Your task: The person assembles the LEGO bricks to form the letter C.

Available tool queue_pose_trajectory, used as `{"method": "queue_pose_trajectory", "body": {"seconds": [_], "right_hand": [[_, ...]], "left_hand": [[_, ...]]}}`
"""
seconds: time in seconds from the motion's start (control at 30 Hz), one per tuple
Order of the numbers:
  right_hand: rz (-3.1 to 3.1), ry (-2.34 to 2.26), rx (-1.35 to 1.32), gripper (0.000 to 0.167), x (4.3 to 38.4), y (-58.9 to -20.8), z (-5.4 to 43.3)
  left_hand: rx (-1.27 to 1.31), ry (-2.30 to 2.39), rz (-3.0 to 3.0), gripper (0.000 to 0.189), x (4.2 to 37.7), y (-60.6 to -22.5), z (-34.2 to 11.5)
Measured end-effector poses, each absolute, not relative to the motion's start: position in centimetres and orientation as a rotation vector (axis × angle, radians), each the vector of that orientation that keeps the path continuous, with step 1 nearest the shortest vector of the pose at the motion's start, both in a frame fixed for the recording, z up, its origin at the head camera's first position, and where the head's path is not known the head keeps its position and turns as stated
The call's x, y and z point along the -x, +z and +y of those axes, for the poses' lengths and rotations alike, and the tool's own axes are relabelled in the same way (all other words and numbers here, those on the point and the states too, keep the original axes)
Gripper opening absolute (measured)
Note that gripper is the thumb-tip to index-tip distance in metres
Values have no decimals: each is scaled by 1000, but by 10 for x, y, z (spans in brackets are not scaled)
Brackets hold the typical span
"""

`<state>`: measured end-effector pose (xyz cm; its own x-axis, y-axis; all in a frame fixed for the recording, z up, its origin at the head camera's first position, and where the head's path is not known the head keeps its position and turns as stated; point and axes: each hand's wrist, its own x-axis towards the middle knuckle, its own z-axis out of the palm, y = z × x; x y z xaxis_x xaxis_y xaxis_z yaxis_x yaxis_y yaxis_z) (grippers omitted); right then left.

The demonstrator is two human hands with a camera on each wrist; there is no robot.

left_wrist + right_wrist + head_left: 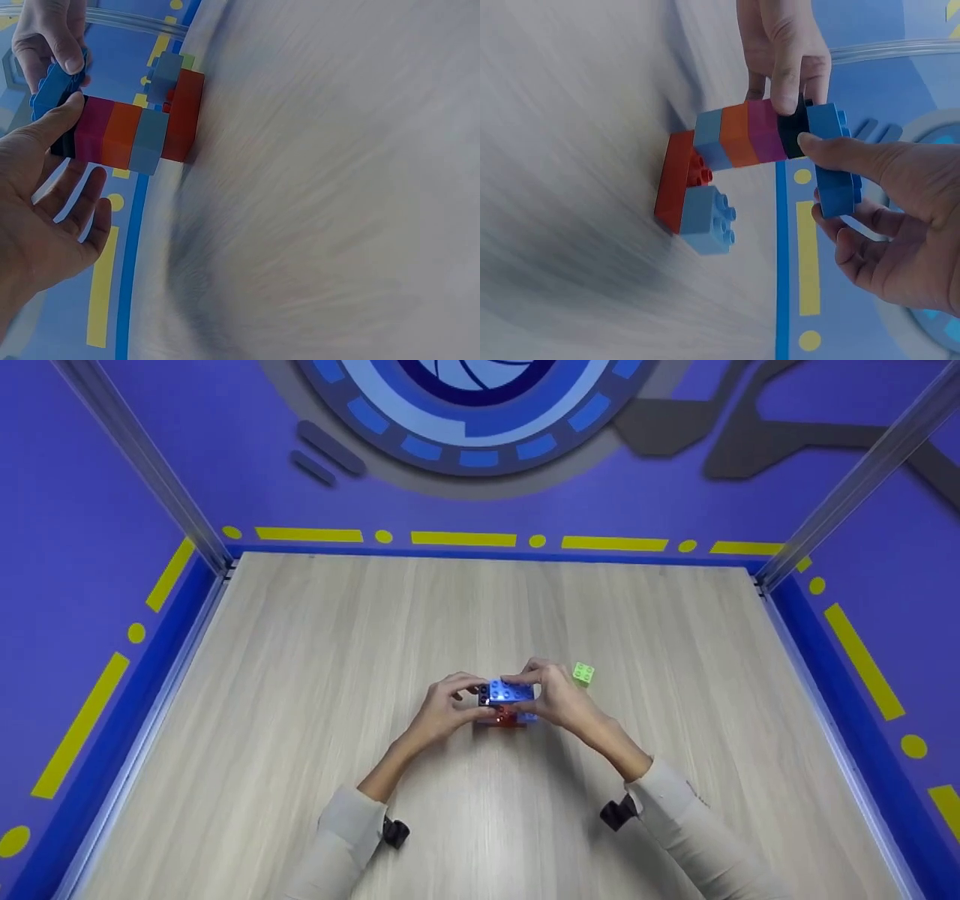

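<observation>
A small tower of toy building bricks stands on the table: a red base brick (673,184), then light blue (148,141), orange (121,135), magenta (95,129) and black (791,133) bricks stacked over one end. Another light blue brick (703,220) sits on the base's other end. Thumb and fingers of my left hand (441,706) pinch the tower near its top, around the black brick. My right hand (562,701) grips a long blue brick (512,692) by its sides. One end of it lies over the black brick; the rest juts out rightward above the lower light blue brick.
A lime green brick (583,673) lies on the wooden table (337,622) just beyond my right hand. Blue-purple panels (225,472) wall the table at the back and both sides, with metal posts (142,450) in the back corners.
</observation>
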<state>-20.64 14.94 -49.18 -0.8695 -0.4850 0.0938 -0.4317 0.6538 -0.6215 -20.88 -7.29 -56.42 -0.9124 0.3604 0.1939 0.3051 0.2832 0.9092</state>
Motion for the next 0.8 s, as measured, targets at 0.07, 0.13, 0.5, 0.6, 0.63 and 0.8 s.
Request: {"method": "queue_pose_trajectory", "body": {"seconds": [0.07, 0.13, 0.5, 0.6, 0.63, 0.8], "right_hand": [[2814, -1012, 793, 43, 205, -493, 149], [2839, -1022, 809, 42, 204, -495, 150], [2736, -1126, 818, 55, 205, -491, 175], [2700, -1180, 782, 56, 208, -483, 189], [2699, -1190, 772, 55, 210, -481, 193], [2728, -1268, 733, 49, 217, -476, 216]], "left_hand": [[-634, 1737, 2475, 43, 209, -564, -73], [-630, 1746, 2469, 43, 209, -564, -72], [-643, 1726, 2483, 43, 209, -565, -67], [-655, 1701, 2505, 42, 208, -565, -68], [-651, 1701, 2505, 42, 208, -564, -69], [-621, 1704, 2513, 43, 208, -563, -72]]}}
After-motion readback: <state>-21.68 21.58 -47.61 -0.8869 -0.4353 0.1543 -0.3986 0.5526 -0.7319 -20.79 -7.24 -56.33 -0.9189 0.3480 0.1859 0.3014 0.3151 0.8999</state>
